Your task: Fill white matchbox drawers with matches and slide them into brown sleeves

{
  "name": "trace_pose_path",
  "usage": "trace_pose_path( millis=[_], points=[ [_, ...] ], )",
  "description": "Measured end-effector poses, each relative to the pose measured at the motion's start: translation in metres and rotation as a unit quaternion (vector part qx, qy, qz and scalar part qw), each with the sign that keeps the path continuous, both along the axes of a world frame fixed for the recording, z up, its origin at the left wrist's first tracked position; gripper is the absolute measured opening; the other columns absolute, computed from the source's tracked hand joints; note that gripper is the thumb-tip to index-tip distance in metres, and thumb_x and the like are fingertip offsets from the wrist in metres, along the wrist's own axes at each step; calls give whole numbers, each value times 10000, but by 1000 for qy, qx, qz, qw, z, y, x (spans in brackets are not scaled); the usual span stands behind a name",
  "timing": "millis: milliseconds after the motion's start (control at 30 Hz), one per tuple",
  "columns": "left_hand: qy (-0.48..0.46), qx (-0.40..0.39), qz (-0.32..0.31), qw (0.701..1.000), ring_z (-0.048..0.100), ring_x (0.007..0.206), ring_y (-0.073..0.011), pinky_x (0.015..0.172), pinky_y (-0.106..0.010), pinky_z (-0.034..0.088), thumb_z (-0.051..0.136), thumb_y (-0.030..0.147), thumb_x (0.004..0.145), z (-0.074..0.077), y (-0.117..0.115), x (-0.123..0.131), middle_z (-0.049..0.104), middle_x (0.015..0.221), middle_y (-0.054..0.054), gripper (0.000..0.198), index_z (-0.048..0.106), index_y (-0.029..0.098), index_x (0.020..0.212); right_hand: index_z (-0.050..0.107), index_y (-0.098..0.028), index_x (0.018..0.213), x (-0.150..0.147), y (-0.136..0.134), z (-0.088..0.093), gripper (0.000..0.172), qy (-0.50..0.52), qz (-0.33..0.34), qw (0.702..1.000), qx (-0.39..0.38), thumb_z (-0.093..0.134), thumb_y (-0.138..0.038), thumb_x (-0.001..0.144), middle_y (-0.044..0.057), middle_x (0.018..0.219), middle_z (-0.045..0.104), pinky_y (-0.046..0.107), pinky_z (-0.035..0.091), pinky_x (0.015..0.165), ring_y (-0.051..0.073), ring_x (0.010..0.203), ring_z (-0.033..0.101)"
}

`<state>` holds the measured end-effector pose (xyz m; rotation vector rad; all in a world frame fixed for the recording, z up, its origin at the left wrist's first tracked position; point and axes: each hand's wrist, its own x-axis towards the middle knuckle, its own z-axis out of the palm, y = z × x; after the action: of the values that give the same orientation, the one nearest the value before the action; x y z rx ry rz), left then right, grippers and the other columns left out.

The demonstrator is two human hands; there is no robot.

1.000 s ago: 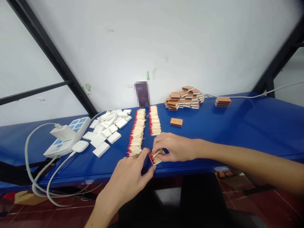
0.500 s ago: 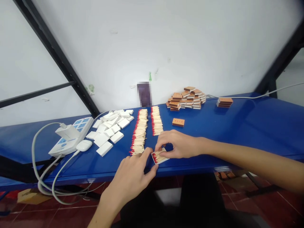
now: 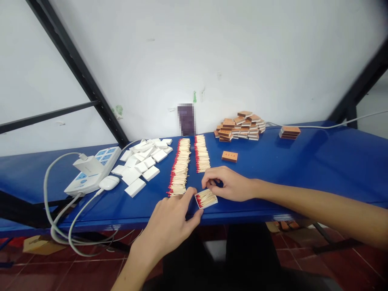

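1. Head view, key relation: match tray [image 3: 206,199] lies at the near edge of the blue table [image 3: 318,169], right btwn the two hands. L hand [image 3: 172,218] is at the tray's 7 o'clock, R hand [image 3: 228,184] at its 1 o'clock. Both touch it, so neither is clearly nearer.
2. Tray's long axis runs approx 8-to-2 o'clock. Matches inside lie along it, red heads at the 8 o'clock end, by the L hand.
3. L hand: thumb & forefinger pinch the tray's head end, other fingers loosely folded.
4. R hand: fingers curled down over the tray's far edge, tips on or just at it. Can't tell if it grips a match or the tray wall, as the knuckles cover that.
5. Around: two match rows [image 3: 181,167] at the tray's 11–12 o'clock, just beside. White tray pile [image 3: 145,159] at 10. Lone orange box [image 3: 229,156] at 1. Orange box heap [image 3: 241,125] farther out at 1, by the wall. Small box stack [image 3: 290,131] at 2, well apart. Power strip [image 3: 91,171] w/ cables at 9.
6. Hard to see: tray's far rim under R fingers, match count, box print too small. A blurred patch hides sth. on the wall at 12.
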<state>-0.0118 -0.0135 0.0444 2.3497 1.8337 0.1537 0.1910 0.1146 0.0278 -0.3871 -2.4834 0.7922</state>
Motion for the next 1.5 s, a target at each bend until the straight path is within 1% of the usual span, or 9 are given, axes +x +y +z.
trace_pose_path(
  millis=[167,267,467,767,900,1033,1267,1367,1500],
  points=[
    [7,-4,0,1000,701,882,-324,753,-393,472,428,463,1016,-1,2,1,714,964,-62,345,477,268,1296,637,-162,911,-1,-1,-3,194,-12,14,1000,-6,548,-71,764,-7,786,585,242,421,647,119,680,508],
    [12,-12,-10,1000,696,894,-334,745,-395,468,429,458,1014,1,7,1,711,986,-61,323,476,275,1275,612,-169,925,-1,0,-5,189,-17,7,1000,-13,560,-83,765,-17,786,557,250,412,658,120,686,490],
    [25,-53,-23,998,682,886,-324,753,-396,465,422,475,1023,7,13,0,703,973,-61,349,456,279,1309,513,-191,880,3,2,0,160,-26,-11,994,-105,542,-67,783,-40,777,534,236,376,612,107,659,465],
    [36,-19,-27,999,695,846,-341,728,-420,476,403,441,1032,0,8,1,701,916,-46,315,449,271,1293,511,-184,857,5,-3,-4,159,1,-10,988,-151,532,-50,775,-34,782,573,240,397,624,112,674,501],
    [30,-15,-22,999,705,865,-339,741,-429,489,409,448,1029,2,7,2,714,973,-57,328,454,270,1302,527,-179,863,6,-3,-4,155,19,-13,986,-163,522,-53,773,-31,784,575,246,396,634,113,677,495],
    [35,-13,-17,999,711,863,-338,733,-431,502,415,444,1028,1,6,1,724,987,-53,334,456,280,1316,538,-171,862,5,-1,-3,65,44,-25,975,-214,524,-126,817,-25,770,550,258,380,625,117,666,465],
    [29,7,-26,999,734,873,-325,734,-444,545,450,399,1016,-9,13,-4,739,1078,-65,399,413,269,1391,554,-166,827,3,3,-1,26,51,-51,960,-272,546,-190,832,-37,712,488,262,340,607,116,646,414],
    [28,22,-39,999,747,815,-309,691,-419,563,485,368,996,-13,16,-9,755,1013,-64,421,420,243,1394,543,-169,790,-1,5,0,58,57,-74,953,-288,539,-201,839,-44,678,460,259,319,587,112,625,392],
    [14,79,-57,995,757,751,-278,626,-365,578,563,343,945,-19,19,-16,768,969,-31,474,420,246,1386,544,-169,775,-4,9,2,77,68,-91,947,-302,537,-206,843,-38,682,469,254,319,584,113,631,396]
  ],
)
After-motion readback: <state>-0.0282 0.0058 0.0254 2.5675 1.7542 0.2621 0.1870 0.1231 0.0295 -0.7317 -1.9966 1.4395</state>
